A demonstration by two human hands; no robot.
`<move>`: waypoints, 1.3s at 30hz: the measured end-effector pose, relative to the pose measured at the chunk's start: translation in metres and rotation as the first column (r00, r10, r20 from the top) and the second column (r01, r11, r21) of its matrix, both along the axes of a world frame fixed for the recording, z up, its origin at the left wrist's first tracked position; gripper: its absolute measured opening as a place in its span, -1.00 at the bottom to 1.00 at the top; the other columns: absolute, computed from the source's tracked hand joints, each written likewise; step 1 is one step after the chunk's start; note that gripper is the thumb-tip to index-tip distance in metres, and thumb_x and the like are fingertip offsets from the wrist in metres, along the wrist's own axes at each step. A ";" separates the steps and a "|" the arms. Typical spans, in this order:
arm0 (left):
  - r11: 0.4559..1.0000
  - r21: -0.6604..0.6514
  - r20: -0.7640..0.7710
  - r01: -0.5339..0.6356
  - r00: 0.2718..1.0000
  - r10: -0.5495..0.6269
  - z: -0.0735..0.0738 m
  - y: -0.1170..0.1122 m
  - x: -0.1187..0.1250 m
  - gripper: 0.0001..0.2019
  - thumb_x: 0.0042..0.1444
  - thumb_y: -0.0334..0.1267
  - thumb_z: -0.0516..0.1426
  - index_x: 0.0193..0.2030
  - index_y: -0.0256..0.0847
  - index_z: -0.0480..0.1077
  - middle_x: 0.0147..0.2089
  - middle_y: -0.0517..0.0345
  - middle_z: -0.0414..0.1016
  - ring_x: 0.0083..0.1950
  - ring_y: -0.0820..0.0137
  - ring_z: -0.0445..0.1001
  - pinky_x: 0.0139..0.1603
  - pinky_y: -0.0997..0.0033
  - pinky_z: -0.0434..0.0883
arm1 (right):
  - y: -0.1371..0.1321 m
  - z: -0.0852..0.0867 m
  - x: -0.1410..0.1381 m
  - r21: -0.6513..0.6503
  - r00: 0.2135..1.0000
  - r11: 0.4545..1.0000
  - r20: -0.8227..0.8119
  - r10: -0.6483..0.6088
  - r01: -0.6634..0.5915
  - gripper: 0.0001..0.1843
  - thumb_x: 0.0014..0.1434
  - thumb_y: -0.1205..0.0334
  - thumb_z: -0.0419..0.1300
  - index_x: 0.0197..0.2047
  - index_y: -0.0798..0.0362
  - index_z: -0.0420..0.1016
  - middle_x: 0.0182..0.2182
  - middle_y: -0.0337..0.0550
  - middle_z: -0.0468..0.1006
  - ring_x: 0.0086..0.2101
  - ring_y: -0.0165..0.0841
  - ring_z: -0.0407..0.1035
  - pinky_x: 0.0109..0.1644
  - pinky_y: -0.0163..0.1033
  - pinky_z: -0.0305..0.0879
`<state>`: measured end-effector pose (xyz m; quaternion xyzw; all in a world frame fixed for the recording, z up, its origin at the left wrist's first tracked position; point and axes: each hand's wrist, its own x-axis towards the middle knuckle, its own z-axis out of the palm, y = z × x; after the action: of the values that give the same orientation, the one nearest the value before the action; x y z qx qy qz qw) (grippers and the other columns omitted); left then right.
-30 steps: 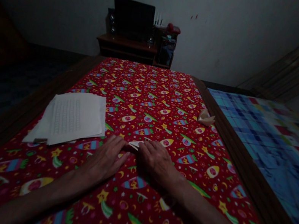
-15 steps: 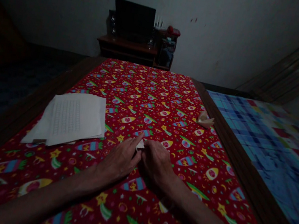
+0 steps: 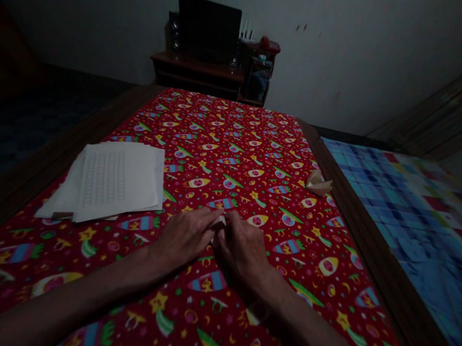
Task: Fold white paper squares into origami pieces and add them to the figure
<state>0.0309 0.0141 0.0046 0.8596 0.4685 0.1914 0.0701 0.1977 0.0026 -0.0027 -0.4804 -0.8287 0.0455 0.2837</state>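
Between my fingertips is a small folded piece of white paper (image 3: 221,221), mostly covered by both hands. My left hand (image 3: 188,232) is closed on its left side, with the index finger lying along the top. From the other side my right hand (image 3: 244,245) pinches the same paper, its fingers curled. Both hands rest low over a red cloth (image 3: 210,289) printed with rockets and stars. To the left of my hands lies a stack of paper sheets (image 3: 122,183), the top one printed with a grid.
A folded brown-and-white paper piece (image 3: 318,184) lies near the cloth's right edge. Dark wooden borders (image 3: 361,244) flank the cloth. Beyond the far end stands a desk (image 3: 200,69) with a dark monitor (image 3: 206,28), speakers and a red telephone (image 3: 270,45). Blue checked bedding (image 3: 371,192) spreads at the right.
My left index finger has come down from its raised position and now lies across the folded paper. Less of the paper shows between my hands, which have drawn slightly closer.
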 end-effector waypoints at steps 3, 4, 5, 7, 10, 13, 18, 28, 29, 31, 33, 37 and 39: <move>1.000 -0.002 0.027 0.015 1.000 -0.015 -0.012 0.003 -0.003 -0.59 0.15 -0.40 0.02 0.15 -0.06 0.28 -0.06 0.13 0.48 -0.15 0.32 0.49 -0.25 0.40 0.42 | 0.001 -0.004 0.002 -0.026 0.989 0.997 0.133 -0.067 0.071 -0.87 0.15 0.29 0.02 -0.21 0.10 0.27 -0.49 -0.18 0.47 -0.52 -0.38 0.27 -0.48 -0.29 -0.08; 1.000 0.010 0.033 0.011 0.999 -0.012 -0.015 0.003 -0.005 -0.59 0.14 -0.40 0.03 0.14 -0.06 0.29 -0.07 0.12 0.49 -0.15 0.31 0.49 -0.23 0.39 0.42 | 0.001 -0.006 0.003 -0.034 0.986 0.996 0.152 -0.074 0.080 -0.89 0.14 0.31 0.03 -0.23 0.11 0.28 -0.48 -0.18 0.47 -0.52 -0.39 0.27 -0.47 -0.29 -0.08; 1.000 0.019 0.035 0.007 0.999 -0.008 -0.017 0.004 -0.007 -0.60 0.15 -0.39 0.03 0.14 -0.07 0.30 -0.09 0.12 0.49 -0.15 0.31 0.49 -0.21 0.38 0.42 | 0.002 -0.007 0.005 -0.038 0.984 0.996 0.162 -0.074 0.082 -0.90 0.13 0.34 0.03 -0.24 0.11 0.29 -0.48 -0.18 0.47 -0.51 -0.39 0.26 -0.47 -0.29 -0.07; 0.999 0.033 0.030 -0.002 1.000 0.001 -0.018 0.004 -0.010 -0.61 0.16 -0.36 0.05 0.14 -0.08 0.29 -0.13 0.12 0.47 -0.17 0.33 0.48 -0.21 0.39 0.43 | 0.001 -0.010 0.008 -0.024 0.984 0.998 0.170 -0.055 0.060 -0.90 0.13 0.38 0.03 -0.25 0.11 0.30 -0.45 -0.18 0.46 -0.47 -0.39 0.27 -0.44 -0.29 -0.03; 0.998 0.065 0.052 -0.008 0.999 0.005 -0.018 0.002 -0.013 -0.59 0.17 -0.36 0.05 0.18 -0.11 0.24 -0.12 0.11 0.41 -0.16 0.35 0.46 -0.22 0.40 0.44 | -0.002 -0.011 0.010 0.052 0.972 0.996 0.223 -0.079 0.069 -0.90 0.17 0.39 0.03 -0.25 0.09 0.34 -0.40 -0.16 0.44 -0.41 -0.38 0.26 -0.41 -0.30 -0.01; 0.989 0.126 0.112 0.081 0.989 -0.095 -0.016 -0.002 -0.012 -0.66 0.22 -0.38 0.01 0.14 -0.17 0.26 -0.09 0.08 0.39 -0.12 0.36 0.43 -0.17 0.41 0.43 | -0.007 -0.007 0.013 0.118 0.942 0.990 0.316 -0.111 0.077 -0.91 0.19 0.35 0.08 -0.24 0.06 0.39 -0.36 -0.14 0.42 -0.39 -0.36 0.23 -0.44 -0.30 -0.04; 0.949 0.198 -0.014 0.244 0.969 -0.246 -0.011 -0.008 -0.013 -0.79 0.25 -0.38 -0.02 -0.02 -0.28 0.34 -0.14 0.02 0.43 -0.12 0.29 0.40 -0.13 0.30 0.41 | -0.015 -0.001 0.020 0.162 0.908 0.985 0.420 -0.019 -0.054 -0.74 0.16 0.35 0.15 -0.04 0.12 0.40 -0.30 -0.09 0.44 -0.31 -0.31 0.23 -0.38 -0.28 0.07; 0.957 0.131 -0.069 0.259 0.965 -0.252 -0.010 -0.011 -0.016 -0.76 0.26 -0.41 -0.06 0.02 -0.31 0.30 -0.10 -0.04 0.40 -0.07 0.26 0.36 -0.08 0.23 0.40 | -0.014 -0.009 0.023 0.158 0.934 0.987 0.356 -0.030 -0.029 -0.76 0.22 0.37 0.07 -0.04 0.11 0.42 -0.31 -0.07 0.43 -0.35 -0.31 0.22 -0.39 -0.27 0.13; 0.958 0.121 -0.049 0.260 0.965 -0.256 -0.010 -0.011 -0.016 -0.76 0.26 -0.41 -0.06 0.01 -0.30 0.30 -0.10 -0.04 0.40 -0.07 0.26 0.36 -0.08 0.24 0.40 | -0.013 -0.010 0.022 0.157 0.935 0.987 0.353 -0.033 -0.025 -0.76 0.22 0.37 0.06 -0.05 0.10 0.42 -0.32 -0.07 0.43 -0.35 -0.31 0.22 -0.39 -0.27 0.13; 0.961 0.109 0.006 0.256 0.966 -0.258 -0.010 -0.011 -0.016 -0.76 0.25 -0.43 -0.06 0.00 -0.29 0.30 -0.09 -0.03 0.39 -0.07 0.27 0.35 -0.08 0.25 0.41 | -0.013 -0.010 0.023 0.169 0.938 0.985 0.346 -0.024 -0.037 -0.76 0.23 0.37 0.05 -0.05 0.11 0.42 -0.32 -0.07 0.44 -0.35 -0.31 0.23 -0.40 -0.27 0.14; 0.966 0.094 0.072 0.239 0.967 -0.246 -0.011 -0.010 -0.017 -0.75 0.25 -0.44 -0.06 0.02 -0.26 0.30 -0.07 -0.01 0.38 -0.05 0.30 0.35 -0.05 0.26 0.40 | -0.013 -0.010 0.023 0.194 0.944 0.979 0.331 -0.001 -0.067 -0.75 0.23 0.40 0.04 -0.05 0.14 0.42 -0.31 -0.05 0.45 -0.35 -0.30 0.25 -0.38 -0.26 0.18; 0.978 0.074 0.170 0.193 0.964 -0.203 -0.015 -0.008 -0.017 -0.73 0.27 -0.40 -0.05 0.08 -0.23 0.26 -0.05 0.02 0.37 -0.03 0.35 0.36 0.00 0.29 0.40 | -0.012 -0.011 0.024 0.224 0.962 0.967 0.268 0.059 -0.122 -0.73 0.25 0.40 0.00 -0.02 0.21 0.39 -0.30 -0.03 0.48 -0.31 -0.30 0.30 -0.29 -0.25 0.25; 0.979 0.071 0.191 0.192 0.961 -0.202 -0.016 -0.007 -0.017 -0.74 0.28 -0.38 -0.05 0.07 -0.22 0.27 -0.05 0.04 0.39 -0.04 0.37 0.38 -0.01 0.32 0.41 | -0.012 -0.013 0.025 0.222 0.972 0.968 0.227 0.065 -0.117 -0.73 0.26 0.39 -0.01 -0.02 0.21 0.39 -0.30 -0.04 0.50 -0.30 -0.32 0.31 -0.27 -0.26 0.26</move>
<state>0.0139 0.0075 -0.0118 0.8804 0.3662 0.2796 0.1125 0.2222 -0.0093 -0.0156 -0.4071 -0.8756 -0.0923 0.2430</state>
